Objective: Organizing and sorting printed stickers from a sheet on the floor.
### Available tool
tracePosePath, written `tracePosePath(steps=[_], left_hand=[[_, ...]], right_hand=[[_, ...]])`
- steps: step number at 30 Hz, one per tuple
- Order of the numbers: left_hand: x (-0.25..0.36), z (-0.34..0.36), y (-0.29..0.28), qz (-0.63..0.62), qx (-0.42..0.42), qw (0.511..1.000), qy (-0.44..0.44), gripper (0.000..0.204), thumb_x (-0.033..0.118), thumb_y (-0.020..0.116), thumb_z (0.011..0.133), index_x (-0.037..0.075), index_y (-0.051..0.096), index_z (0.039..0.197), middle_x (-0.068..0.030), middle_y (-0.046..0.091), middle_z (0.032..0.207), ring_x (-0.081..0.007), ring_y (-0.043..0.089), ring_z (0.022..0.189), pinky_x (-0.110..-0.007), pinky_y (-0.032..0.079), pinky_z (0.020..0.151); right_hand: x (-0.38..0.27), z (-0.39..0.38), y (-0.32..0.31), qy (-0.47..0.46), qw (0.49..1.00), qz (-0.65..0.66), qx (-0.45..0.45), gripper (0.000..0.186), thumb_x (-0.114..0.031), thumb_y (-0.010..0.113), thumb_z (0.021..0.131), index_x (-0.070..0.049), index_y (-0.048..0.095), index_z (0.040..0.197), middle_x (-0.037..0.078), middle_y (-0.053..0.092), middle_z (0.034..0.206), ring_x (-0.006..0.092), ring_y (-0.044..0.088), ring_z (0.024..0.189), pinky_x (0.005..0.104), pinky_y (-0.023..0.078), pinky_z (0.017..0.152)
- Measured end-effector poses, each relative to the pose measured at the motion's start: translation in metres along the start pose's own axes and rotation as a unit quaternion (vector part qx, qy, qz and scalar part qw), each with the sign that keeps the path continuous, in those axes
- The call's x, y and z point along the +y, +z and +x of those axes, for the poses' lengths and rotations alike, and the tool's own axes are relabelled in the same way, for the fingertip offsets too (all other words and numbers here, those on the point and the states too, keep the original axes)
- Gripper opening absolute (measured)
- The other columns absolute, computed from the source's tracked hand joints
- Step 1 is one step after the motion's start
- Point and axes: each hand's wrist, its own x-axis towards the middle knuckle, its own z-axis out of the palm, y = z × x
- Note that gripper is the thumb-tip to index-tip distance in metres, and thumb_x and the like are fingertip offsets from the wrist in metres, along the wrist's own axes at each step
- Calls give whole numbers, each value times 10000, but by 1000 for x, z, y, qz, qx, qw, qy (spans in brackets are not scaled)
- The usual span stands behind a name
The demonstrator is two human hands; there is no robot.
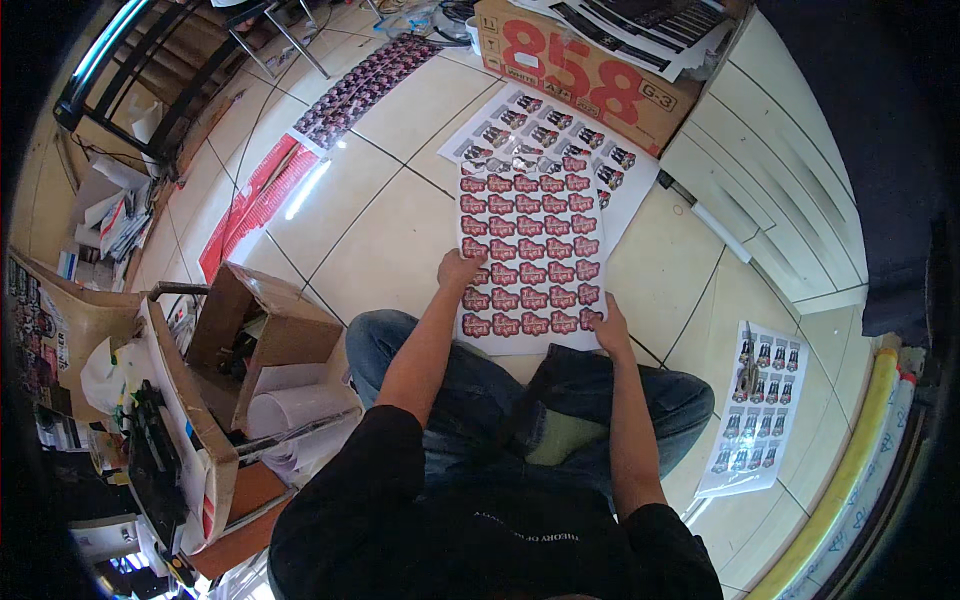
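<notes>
Sitting cross-legged on the floor, I hold a glossy white sheet of red stickers [530, 230] in front of me. The stickers run in rows, and the sheet's far end curls and shines. My left hand [461, 268] grips its left edge, with the fingertips partly out of sight. On the lower right edge, my right hand [611, 328] pinches the sheet, thumb on top. Beyond it, partly covered, lies a larger sheet of dark figure stickers [625, 190] on the tiles.
A brown carton [600, 85] with papers on top stands ahead, beside a white drawer cabinet [780, 150]. Another sticker sheet [757, 420] lies right, with what looks like scissors on it. Rolls [850, 470] line the far right. An opened cardboard box [280, 310] stands left.
</notes>
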Motion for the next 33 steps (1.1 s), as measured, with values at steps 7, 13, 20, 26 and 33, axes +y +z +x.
tracePosePath(steps=[7, 13, 20, 26, 33], left_hand=[[46, -13, -22, -284, -74, 950, 108, 162, 29, 610, 843, 11, 587, 1003, -43, 635, 852, -131, 610, 672, -278, 498, 597], [121, -52, -114, -447, -174, 872, 95, 233, 6, 582, 846, -8, 544, 1075, -90, 638, 940, -157, 643, 728, -302, 553, 603], [86, -103, -133, -506, -321, 799, 52, 522, 197, 643, 848, 51, 417, 1295, -104, 575, 1165, -210, 619, 984, -369, 546, 801], [92, -62, -110, -456, -328, 823, 86, 317, 114, 618, 874, 47, 528, 1171, -79, 632, 1046, -172, 641, 894, -330, 553, 756], [84, -78, -108, -436, -300, 841, 112, 233, 84, 649, 851, 42, 585, 1071, -42, 651, 934, -121, 626, 811, -298, 537, 713]], right_hand=[[-71, 8, -24, -91, 995, -45, 4, 598, 46, 496, 828, -111, 374, 1392, 215, 620, 1027, 274, 636, 844, 333, 485, 789], [-124, -5, -89, -121, 962, 244, 3, 597, 52, 529, 833, -69, 366, 1394, 108, 467, 1333, 183, 498, 1156, 314, 409, 964], [-47, -80, -108, -33, 939, 325, -110, 499, 41, 569, 838, -22, 419, 1309, 74, 531, 1220, 146, 500, 1098, 274, 412, 935], [-17, -100, -114, 20, 974, 104, -201, 418, 53, 593, 835, -19, 483, 1231, 24, 578, 1097, 96, 550, 927, 278, 497, 752], [-36, -138, -114, 46, 946, 204, -249, 548, 51, 619, 801, -21, 419, 1307, 38, 559, 1188, 135, 530, 1039, 319, 448, 885]])
